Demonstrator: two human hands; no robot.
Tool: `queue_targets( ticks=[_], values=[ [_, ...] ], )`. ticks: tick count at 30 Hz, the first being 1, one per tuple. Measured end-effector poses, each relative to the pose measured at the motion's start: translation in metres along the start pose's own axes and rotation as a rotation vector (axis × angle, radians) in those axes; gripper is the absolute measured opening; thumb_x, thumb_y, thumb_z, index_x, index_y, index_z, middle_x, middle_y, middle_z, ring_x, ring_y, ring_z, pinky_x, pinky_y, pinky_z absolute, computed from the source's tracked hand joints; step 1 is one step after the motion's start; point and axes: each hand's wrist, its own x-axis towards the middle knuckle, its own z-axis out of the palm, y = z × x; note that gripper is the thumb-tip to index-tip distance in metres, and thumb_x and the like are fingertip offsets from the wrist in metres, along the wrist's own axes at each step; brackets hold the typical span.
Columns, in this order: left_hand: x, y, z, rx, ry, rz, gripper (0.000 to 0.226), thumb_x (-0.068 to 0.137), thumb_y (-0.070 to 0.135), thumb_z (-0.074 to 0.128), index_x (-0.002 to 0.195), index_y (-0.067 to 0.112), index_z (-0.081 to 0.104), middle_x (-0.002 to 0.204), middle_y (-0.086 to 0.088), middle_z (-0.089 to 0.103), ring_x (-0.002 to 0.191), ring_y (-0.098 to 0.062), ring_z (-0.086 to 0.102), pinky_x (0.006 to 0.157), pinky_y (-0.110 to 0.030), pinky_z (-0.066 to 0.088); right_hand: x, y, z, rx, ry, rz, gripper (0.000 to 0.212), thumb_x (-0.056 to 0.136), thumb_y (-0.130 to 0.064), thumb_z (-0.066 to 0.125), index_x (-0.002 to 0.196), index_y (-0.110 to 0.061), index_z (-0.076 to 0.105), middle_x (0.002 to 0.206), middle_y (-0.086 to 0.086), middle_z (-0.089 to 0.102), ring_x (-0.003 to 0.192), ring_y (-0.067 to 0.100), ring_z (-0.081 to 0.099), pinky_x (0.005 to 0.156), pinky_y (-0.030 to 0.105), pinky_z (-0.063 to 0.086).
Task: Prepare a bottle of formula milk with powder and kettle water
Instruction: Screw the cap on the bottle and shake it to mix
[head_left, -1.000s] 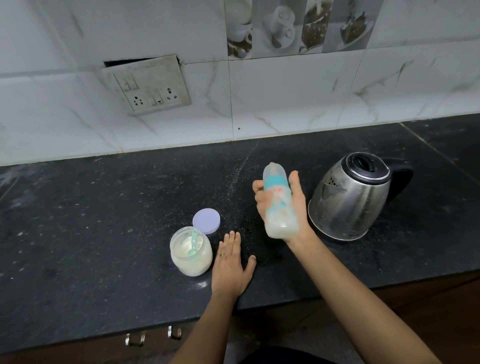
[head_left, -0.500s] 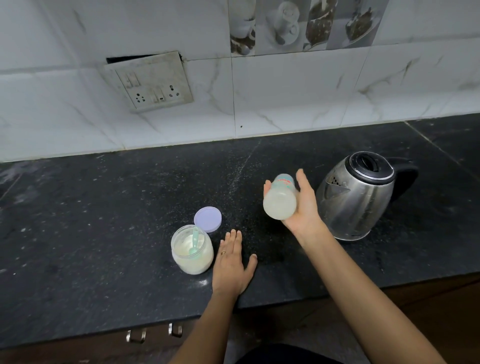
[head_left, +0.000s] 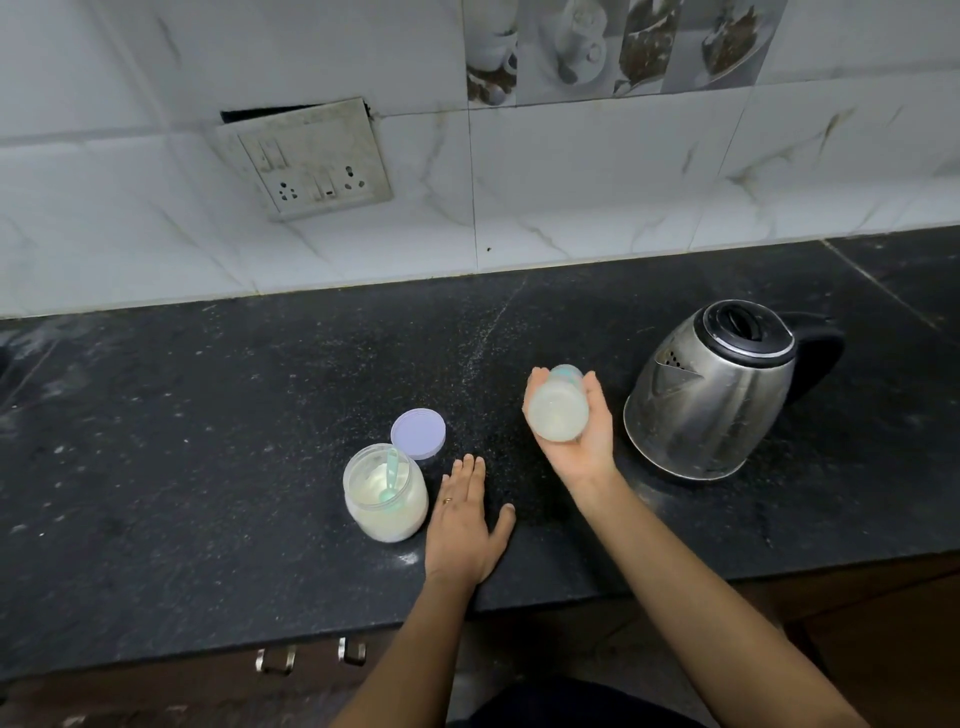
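**Mixing step, bottle in the right hand**

I read this as the mixing step. The right hand (head_left: 587, 441) grasps the milky bottle (head_left: 558, 418) above the counter (head_left: 208, 467), base tipped towards my camera, between the powder jar (head_left: 387, 499) and the kettle (head_left: 711, 395). The left hand (head_left: 462, 530) lies flat with its fingers released, just beside the jar. Next, I judge: stand the bottle upright and keep a firm hold.

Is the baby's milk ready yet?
Nearly. Looks done: the bottle holds milky liquid, its teal top on, and the kettle stands on the counter. In hand: the right hand holds it tipped sideways, likely for mixing; the left hand rests flat. Left: the powder jar is open, scoop inside, its lid beside it.
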Motion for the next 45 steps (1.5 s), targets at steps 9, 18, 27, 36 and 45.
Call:
queue_targets(
  ticks=[9,18,27,36,45],
  values=[
    [0.002,-0.001,0.002,0.002,0.006,0.003,0.083,0.084,0.06,0.019,0.153,0.014,0.016,0.16,-0.004,0.015,0.148,-0.014,0.006,0.117,-0.024,-0.008,0.002,0.0,0.016,-0.069,-0.037,0.036,0.063,0.075,-0.024,0.075,0.131,-0.008,0.049,0.094,0.019,0.063,0.074,0.027,0.067,0.065,0.038,0.058],
    [0.003,-0.002,0.003,-0.003,0.008,0.0,0.082,0.085,0.06,0.02,0.153,0.014,0.017,0.16,-0.003,0.015,0.148,-0.014,0.005,0.116,-0.022,-0.01,0.003,-0.005,0.029,-0.068,-0.083,0.006,0.061,0.079,-0.028,0.072,0.132,-0.012,0.048,0.095,0.018,0.062,0.075,0.027,0.066,0.064,0.038,0.057],
    [0.002,-0.002,0.003,0.001,0.008,-0.001,0.081,0.086,0.059,0.022,0.153,0.014,0.017,0.16,-0.003,0.016,0.148,-0.014,0.006,0.117,-0.023,-0.009,-0.003,-0.001,0.018,-0.053,0.082,0.04,0.054,0.079,-0.021,0.073,0.127,-0.006,0.054,0.099,0.018,0.061,0.079,0.026,0.063,0.064,0.038,0.058],
    [0.003,-0.002,0.003,0.002,0.012,-0.001,0.08,0.086,0.058,0.024,0.152,0.014,0.018,0.16,-0.003,0.017,0.148,-0.014,0.007,0.117,-0.024,-0.007,-0.002,0.003,0.023,0.017,0.056,0.075,0.05,0.076,-0.02,0.072,0.121,-0.006,0.056,0.095,0.016,0.061,0.073,0.025,0.064,0.064,0.035,0.057],
    [0.002,-0.002,0.002,-0.005,0.011,-0.004,0.08,0.086,0.059,0.024,0.153,0.014,0.018,0.16,-0.003,0.017,0.148,-0.014,0.007,0.117,-0.023,-0.008,-0.008,-0.004,0.015,-0.209,0.001,0.054,0.052,0.081,-0.024,0.068,0.129,-0.009,0.055,0.097,0.016,0.061,0.071,0.024,0.06,0.064,0.036,0.055]
  ],
)
